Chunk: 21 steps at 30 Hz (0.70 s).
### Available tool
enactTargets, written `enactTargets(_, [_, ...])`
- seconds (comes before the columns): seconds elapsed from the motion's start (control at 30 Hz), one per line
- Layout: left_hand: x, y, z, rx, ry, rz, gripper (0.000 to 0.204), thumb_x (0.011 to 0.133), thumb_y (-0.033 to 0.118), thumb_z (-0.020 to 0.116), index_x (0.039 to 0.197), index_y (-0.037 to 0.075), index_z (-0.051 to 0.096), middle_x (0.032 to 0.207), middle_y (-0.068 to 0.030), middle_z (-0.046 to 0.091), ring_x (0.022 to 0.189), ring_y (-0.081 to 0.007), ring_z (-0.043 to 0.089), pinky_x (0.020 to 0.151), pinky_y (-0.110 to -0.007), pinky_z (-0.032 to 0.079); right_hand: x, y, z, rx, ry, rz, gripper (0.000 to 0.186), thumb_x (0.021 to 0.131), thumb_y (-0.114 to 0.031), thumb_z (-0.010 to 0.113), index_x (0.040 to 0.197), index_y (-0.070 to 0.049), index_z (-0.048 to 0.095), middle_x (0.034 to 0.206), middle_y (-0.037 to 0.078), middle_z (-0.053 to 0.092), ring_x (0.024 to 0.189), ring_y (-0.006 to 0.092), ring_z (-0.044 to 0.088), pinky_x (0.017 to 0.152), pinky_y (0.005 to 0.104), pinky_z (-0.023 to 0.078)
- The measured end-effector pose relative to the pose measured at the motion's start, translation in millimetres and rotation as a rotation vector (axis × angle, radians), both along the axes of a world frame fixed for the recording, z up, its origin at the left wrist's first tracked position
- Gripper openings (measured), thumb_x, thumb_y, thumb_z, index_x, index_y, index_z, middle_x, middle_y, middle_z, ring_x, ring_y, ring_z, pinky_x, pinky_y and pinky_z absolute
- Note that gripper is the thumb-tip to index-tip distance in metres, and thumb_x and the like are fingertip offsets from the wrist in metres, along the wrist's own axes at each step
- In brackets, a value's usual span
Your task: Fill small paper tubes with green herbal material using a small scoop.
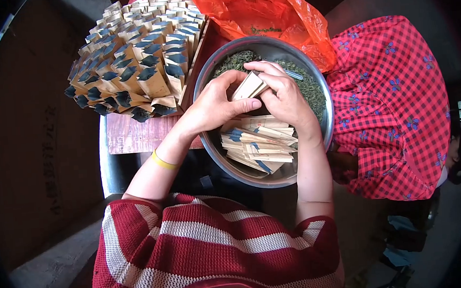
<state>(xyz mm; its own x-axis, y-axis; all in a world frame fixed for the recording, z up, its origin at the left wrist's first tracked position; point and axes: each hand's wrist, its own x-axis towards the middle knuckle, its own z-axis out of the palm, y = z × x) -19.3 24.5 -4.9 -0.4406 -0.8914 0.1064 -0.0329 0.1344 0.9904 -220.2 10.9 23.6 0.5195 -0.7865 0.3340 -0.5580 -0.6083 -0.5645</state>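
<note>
Over a wide metal bowl (207, 140), my left hand (218, 103) pinches a small brown paper bag (248, 86) between thumb and fingers. My right hand (287, 94) is closed around the bag's other side, and its fingertips are partly hidden. Dried green leaves (312, 93) lie along the far and right sides of the bowl. Below my hands, a loose pile of flat paper bags (260, 144), some showing dark blue parts, rests in the near half of the bowl. A pale blue, clear-looking strip (293, 75), perhaps a handle, pokes out beside my right hand.
At the far left, many upright paper bags with dark blue open tops (129, 65) stand packed together in a box on a reddish table (144, 134). An orange-red plastic bag (264, 8) holding some leaves lies behind the bowl. A person in a red checked garment (393, 100) is close on the right.
</note>
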Motion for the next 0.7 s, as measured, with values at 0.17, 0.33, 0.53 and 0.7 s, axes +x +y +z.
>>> enactTargets(0.17, [0.2,-0.8,0.1,0.149,0.103,-0.049,0.054,0.085,0.025,0.081,0.124,-0.001,0.056,0.107,-0.0038,0.064,0.097,-0.0097,0.059,0.086,-0.026,0.050,-5.8,-2.4,-0.6,0.173,-0.098,0.040,0.018,0.084,0.002,0.060,0.101,0.004,0.067,0.126,0.015,0.063,0.116,0.0325,0.060,0.097,0.0383,0.048])
enactTargets(0.33, [2.9,-6.0,-8.0,0.212,0.218,-0.104,0.052,0.086,0.021,0.080,0.126,0.000,0.054,0.111,-0.0035,0.063,0.102,-0.0099,0.058,0.089,-0.026,0.049,-6.0,-2.7,1.0,0.250,-0.134,0.045,0.022,0.086,0.005,0.056,0.104,0.005,0.067,0.131,0.013,0.062,0.119,0.0241,0.060,0.101,0.0351,0.046])
enactTargets(0.53, [-0.1,-5.6,-14.4,0.106,0.185,0.043,0.044,0.086,0.018,0.079,0.119,-0.001,0.057,0.103,-0.0049,0.065,0.094,-0.0098,0.060,0.083,-0.028,0.051,-43.2,-19.6,-5.5,0.375,-0.349,-0.114,0.014,0.093,0.003,0.057,0.102,0.001,0.068,0.126,0.012,0.065,0.109,0.0178,0.063,0.093,0.0297,0.049])
enactTargets(0.7, [-6.7,-6.2,-16.9,0.008,0.160,0.121,0.044,0.083,0.013,0.080,0.118,0.000,0.057,0.104,-0.0074,0.065,0.095,-0.0132,0.062,0.085,-0.029,0.051,-71.2,-31.1,-38.5,0.000,0.422,-0.580,0.017,0.087,-0.015,0.065,0.102,-0.008,0.071,0.117,0.009,0.068,0.111,0.0269,0.063,0.096,0.0428,0.048])
